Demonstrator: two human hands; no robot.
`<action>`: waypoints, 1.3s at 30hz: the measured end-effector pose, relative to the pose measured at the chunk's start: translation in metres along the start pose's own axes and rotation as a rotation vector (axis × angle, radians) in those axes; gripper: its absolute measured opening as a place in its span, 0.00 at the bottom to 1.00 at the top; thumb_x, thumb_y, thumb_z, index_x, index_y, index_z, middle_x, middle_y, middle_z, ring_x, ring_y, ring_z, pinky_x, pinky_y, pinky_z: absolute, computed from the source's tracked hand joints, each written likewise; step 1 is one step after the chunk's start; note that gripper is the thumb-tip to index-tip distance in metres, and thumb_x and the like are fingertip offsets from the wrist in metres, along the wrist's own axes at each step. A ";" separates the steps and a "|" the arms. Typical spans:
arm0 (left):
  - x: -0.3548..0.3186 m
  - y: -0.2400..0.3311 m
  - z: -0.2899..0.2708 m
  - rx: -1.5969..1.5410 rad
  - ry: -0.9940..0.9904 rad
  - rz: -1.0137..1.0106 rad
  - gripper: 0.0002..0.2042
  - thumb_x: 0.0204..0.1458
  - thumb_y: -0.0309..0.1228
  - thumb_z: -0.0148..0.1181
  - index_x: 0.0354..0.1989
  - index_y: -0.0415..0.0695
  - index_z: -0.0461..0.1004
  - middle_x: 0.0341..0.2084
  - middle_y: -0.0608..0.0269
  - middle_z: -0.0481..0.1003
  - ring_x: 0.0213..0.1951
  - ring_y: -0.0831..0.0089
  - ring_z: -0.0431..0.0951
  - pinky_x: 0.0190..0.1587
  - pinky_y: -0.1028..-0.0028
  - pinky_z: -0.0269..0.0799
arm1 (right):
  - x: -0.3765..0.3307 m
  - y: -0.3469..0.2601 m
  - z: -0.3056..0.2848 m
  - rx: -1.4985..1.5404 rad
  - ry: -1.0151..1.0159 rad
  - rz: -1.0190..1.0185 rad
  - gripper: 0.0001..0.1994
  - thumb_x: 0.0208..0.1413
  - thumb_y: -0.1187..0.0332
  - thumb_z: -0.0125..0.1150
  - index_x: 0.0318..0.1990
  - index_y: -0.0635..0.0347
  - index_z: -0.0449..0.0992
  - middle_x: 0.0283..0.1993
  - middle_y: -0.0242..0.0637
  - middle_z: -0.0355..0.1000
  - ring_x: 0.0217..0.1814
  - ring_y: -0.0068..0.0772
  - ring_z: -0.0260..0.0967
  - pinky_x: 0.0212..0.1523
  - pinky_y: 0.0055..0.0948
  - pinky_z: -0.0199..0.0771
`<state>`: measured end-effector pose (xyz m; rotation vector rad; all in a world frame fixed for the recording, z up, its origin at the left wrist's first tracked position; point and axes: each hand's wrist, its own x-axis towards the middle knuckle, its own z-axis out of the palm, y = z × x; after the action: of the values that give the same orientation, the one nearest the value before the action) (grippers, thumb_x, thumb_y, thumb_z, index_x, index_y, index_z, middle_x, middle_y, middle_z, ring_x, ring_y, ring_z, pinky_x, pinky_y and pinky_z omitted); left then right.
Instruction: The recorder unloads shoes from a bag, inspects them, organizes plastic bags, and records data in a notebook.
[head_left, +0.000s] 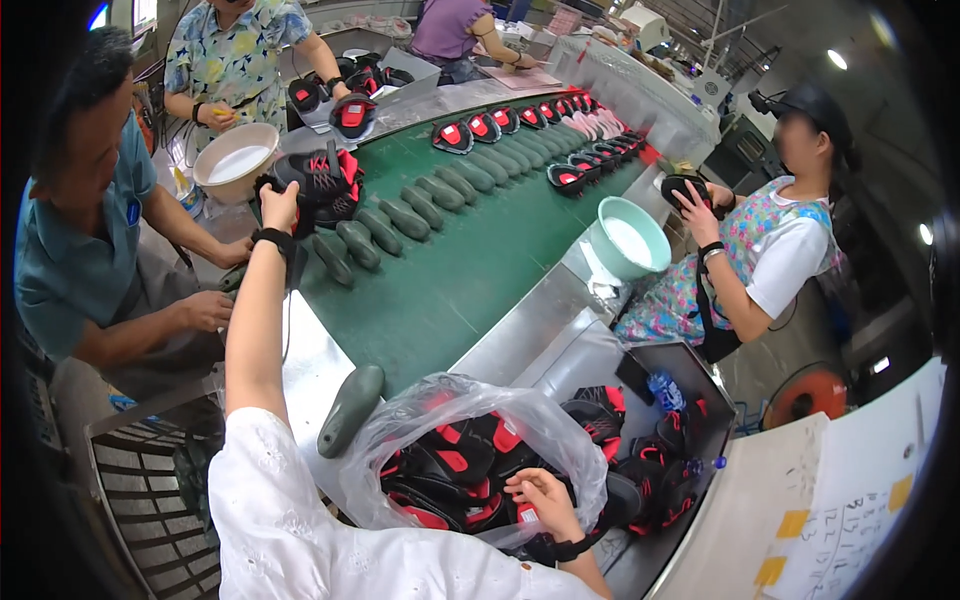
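The left hand [280, 207] reaches far out over the green conveyor belt [470, 270], fingers closed around a black and red shoe upper [322, 182] that it holds at the belt's near-left edge. A black band sits on that wrist, and the white sleeve [265, 490] covers the upper arm only. The right hand [538, 497] stays close to the body, off the near end of the belt, with fingers curled onto a black and red upper piece inside a clear plastic bag [470, 430] full of the same pieces; how firmly it grips cannot be told.

More black and red uppers lie in a metal tray [700, 380] just right of the bag, beside the belt's near-right corner. A grey-green shoe last [350, 408] lies on the metal rim at the belt's near-left corner. On the belt itself a row of grey-green lasts [420, 205] runs away from the held upper toward the far end, and beside it a row of lasts already dressed in black and red uppers [520, 120].

A person in a teal shirt [60, 250] sits at the belt's left side, hands near a last. A cream bowl [236, 160] stands off the left edge, a pale green bowl [628, 238] on the right edge, where a person in a patterned apron [770, 250] holds a shoe.
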<state>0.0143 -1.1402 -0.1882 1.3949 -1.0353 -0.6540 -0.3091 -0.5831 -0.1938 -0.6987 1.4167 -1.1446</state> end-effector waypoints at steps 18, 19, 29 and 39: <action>-0.391 0.058 -0.159 0.591 -1.747 0.847 0.33 0.38 0.40 0.66 0.53 0.37 0.61 0.52 0.47 0.64 0.56 0.50 0.61 0.57 0.63 0.59 | -0.030 0.025 0.023 -1.117 -0.293 -0.323 0.27 0.40 0.65 0.65 0.51 0.57 0.65 0.52 0.42 0.63 0.58 0.47 0.56 0.53 0.39 0.62; -0.395 0.053 -0.165 0.787 -1.654 0.914 0.35 0.38 0.40 0.66 0.55 0.38 0.60 0.54 0.47 0.61 0.58 0.49 0.58 0.58 0.62 0.57 | -0.037 0.028 0.025 -1.178 -0.316 -0.427 0.28 0.39 0.65 0.66 0.51 0.56 0.65 0.55 0.42 0.61 0.61 0.47 0.53 0.54 0.40 0.61; -0.434 0.055 -0.132 0.721 -1.568 1.019 0.42 0.33 0.41 0.69 0.58 0.41 0.57 0.59 0.51 0.55 0.62 0.52 0.51 0.57 0.54 0.56 | -0.093 0.031 0.038 -1.050 -0.592 -0.290 0.15 0.44 0.65 0.59 0.42 0.53 0.72 0.40 0.37 0.70 0.45 0.39 0.68 0.44 0.36 0.68; -0.433 -0.001 -0.059 0.839 -1.788 1.071 0.25 0.28 0.35 0.66 0.42 0.50 0.72 0.31 0.53 0.75 0.36 0.55 0.75 0.38 0.61 0.72 | -0.063 0.018 0.005 -0.782 -0.723 -0.307 0.19 0.51 0.64 0.58 0.49 0.61 0.68 0.44 0.42 0.70 0.45 0.35 0.69 0.46 0.30 0.68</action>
<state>-0.1254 -0.7334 -0.2670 0.2347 -3.3821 -0.5044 -0.2886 -0.5213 -0.1858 -1.7266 1.1015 -0.4105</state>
